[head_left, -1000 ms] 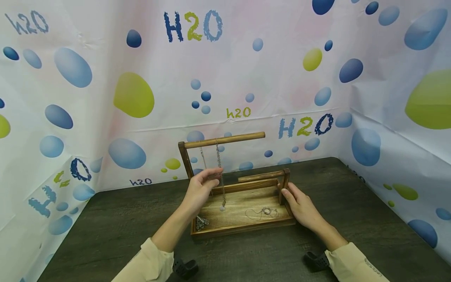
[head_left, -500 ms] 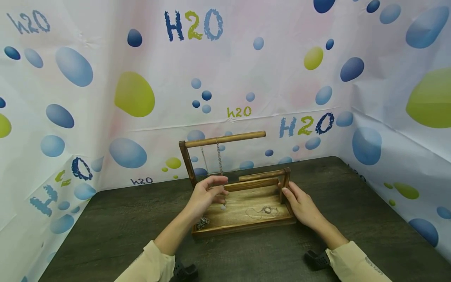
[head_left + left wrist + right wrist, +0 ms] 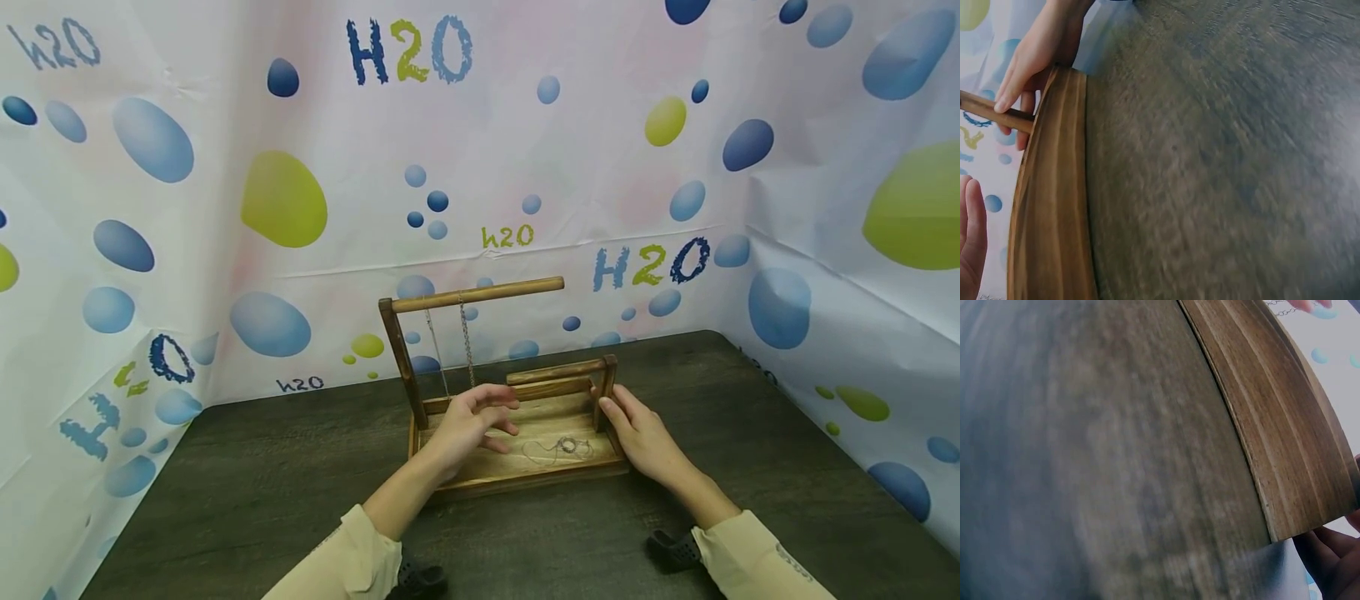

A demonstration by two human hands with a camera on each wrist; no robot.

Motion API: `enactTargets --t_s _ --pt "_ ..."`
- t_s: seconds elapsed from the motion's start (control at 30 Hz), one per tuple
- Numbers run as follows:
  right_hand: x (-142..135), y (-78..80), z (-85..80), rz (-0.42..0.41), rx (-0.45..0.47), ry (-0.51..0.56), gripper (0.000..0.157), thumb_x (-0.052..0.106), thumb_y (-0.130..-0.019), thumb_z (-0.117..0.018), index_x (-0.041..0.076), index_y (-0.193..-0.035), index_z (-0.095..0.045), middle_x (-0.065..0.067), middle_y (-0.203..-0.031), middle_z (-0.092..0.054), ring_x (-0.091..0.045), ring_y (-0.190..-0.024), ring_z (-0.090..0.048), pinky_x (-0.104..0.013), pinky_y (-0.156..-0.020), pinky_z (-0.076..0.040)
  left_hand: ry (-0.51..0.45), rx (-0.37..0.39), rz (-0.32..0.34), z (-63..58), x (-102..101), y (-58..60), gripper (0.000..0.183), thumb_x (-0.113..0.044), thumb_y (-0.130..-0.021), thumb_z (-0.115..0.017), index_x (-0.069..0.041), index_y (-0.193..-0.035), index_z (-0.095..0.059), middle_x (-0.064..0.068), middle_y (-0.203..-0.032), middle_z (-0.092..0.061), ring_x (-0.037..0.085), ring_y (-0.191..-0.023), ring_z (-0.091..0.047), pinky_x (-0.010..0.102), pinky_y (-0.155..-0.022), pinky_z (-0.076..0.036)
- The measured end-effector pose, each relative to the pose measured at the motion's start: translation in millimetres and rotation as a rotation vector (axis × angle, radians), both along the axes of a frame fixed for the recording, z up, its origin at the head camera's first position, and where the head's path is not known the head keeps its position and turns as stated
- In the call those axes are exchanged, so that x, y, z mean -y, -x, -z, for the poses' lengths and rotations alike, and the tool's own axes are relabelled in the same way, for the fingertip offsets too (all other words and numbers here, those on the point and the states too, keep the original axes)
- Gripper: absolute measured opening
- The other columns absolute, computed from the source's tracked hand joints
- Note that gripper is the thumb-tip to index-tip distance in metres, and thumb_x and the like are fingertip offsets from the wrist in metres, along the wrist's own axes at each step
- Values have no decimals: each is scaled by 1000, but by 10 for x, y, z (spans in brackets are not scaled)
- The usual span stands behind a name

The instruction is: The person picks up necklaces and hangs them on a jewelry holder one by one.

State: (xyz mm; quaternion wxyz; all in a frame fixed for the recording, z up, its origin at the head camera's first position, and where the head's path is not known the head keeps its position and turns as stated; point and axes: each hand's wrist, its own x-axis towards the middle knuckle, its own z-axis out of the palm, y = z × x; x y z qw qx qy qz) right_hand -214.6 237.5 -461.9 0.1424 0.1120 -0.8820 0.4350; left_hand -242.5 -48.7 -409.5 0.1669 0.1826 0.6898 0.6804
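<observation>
A wooden jewelry stand [image 3: 534,482] with a shallow tray stands on the table. From its tall left bar [image 3: 517,289] hang a thin chain necklace [image 3: 435,340] and a thicker chain necklace [image 3: 466,337]; their lower ends are behind the left hand. My left hand [image 3: 468,425] is over the left part of the tray, fingers loosely bent and holding nothing. My right hand [image 3: 643,437] grips the short right post [image 3: 606,396], thumb in front and fingers behind, as the left wrist view also shows. A fine tangled necklace [image 3: 568,447] lies in the tray's right part.
The dark wood-grain table [image 3: 285,483] surrounds the stand. A printed sheet with blue and green spots [image 3: 285,200] rises behind and at both sides. A short bar [image 3: 555,372] reaches left from the right post.
My left hand has left the thicker hanging chain and moved right and down over the tray, now covering the silver bundle at the tray's left corner. The right hand keeps its grip.
</observation>
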Motion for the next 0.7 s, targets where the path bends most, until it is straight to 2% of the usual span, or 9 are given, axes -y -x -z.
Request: enactTargets --t_s 0.17,0.37,0.7 --pt "-3 -3 -5 -6 18 6 34 29 -111 -42 6 -132 -54 -24 -130 -61 -47 -124 -54 -64 -96 -46 18 36 45 61 -123 19 32 -8 -103 -55 -1 -134 -59 16 -127 -64 21 -85 -69 33 -62 -61" --pt "5 -2 -7 -6 23 5 35 29 -111 -41 5 -133 -54 -25 -131 -60 -47 -124 -54 -64 -96 -46 25 78 64 108 -249 33 31 -12 -103 -58 -3 -132 -61 14 -128 -63 20 -84 -69 32 -60 -60" --pt "11 -4 -10 2 20 4 32 29 -110 -42 7 -130 -55 -21 -124 -63 -42 -117 -59 -61 -91 -49 39 134 127 118 -365 42 27 -15 -103 -59 -6 -128 -65 21 -130 -60 17 -78 -68 31 -58 -60"
